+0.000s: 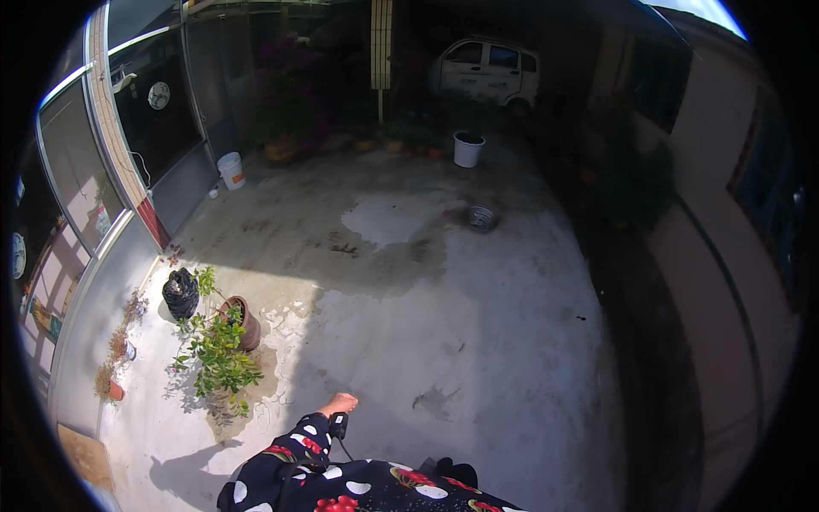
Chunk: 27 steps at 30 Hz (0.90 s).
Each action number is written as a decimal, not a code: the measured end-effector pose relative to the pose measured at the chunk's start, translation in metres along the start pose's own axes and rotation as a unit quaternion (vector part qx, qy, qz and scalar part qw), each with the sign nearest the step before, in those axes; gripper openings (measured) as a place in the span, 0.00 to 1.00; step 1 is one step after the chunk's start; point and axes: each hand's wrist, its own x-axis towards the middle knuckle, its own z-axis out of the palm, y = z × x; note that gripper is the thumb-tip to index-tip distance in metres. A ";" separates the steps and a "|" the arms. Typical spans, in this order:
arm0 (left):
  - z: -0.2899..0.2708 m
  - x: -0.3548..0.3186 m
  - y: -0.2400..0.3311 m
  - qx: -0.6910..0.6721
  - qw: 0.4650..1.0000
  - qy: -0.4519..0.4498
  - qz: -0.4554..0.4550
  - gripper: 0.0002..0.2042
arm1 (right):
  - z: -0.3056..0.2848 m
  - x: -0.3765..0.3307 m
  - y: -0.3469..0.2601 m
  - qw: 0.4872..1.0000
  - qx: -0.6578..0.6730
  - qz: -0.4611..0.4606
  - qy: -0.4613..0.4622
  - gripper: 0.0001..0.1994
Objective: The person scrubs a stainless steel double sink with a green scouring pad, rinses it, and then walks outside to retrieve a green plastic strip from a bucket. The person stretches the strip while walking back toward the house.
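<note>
My left hand [344, 404] hangs out in front of my body, over the concrete floor. Its fingers look curled in, and nothing shows in them. A black device with a cable [339, 424] sits at the wrist, beside a dark sleeve [299, 444] patterned in white and red. Nearest to that hand, on its left, stands a leafy potted plant [217, 357] in a brown pot [247, 328]. My right hand does not show. Some dark rounded thing [456, 472] pokes out at the lower edge; its kind is unclear.
A black plastic bag [180, 294] stands by the plant. White buckets [231, 173] [468, 151] and a metal basin [481, 218] are farther off. Wet patches [392, 218] mark the concrete. Glazed panels line the left; a white van [486, 72] is parked at the back.
</note>
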 end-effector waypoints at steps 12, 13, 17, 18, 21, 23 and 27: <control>0.048 0.110 0.154 -0.001 0.989 0.010 -0.149 0.15 | 0.052 0.171 -0.320 0.997 -0.036 -0.048 -0.053 0.07; 0.048 0.109 0.139 -0.022 0.982 0.040 -0.183 0.13 | 0.061 0.181 -0.363 0.992 -0.061 -0.084 -0.070 0.07; 0.057 0.128 0.104 0.002 0.962 -0.010 -0.272 0.12 | 0.124 0.218 -0.543 0.977 -0.058 -0.191 -0.075 0.08; 0.062 0.136 0.103 -0.022 0.957 -0.007 -0.288 0.12 | 0.139 0.225 -0.580 0.972 -0.079 -0.212 -0.065 0.09; 0.075 0.183 0.122 -0.051 0.952 -0.018 -0.302 0.12 | 0.179 0.247 -0.657 0.954 -0.085 -0.272 -0.091 0.09; 0.085 0.228 0.144 -0.046 0.953 -0.032 -0.298 0.13 | 0.178 0.253 -0.677 0.959 -0.092 -0.253 -0.089 0.10; 0.102 0.363 0.243 0.141 0.969 -0.094 -0.181 0.14 | 0.146 0.263 -0.673 0.986 -0.068 -0.091 -0.123 0.14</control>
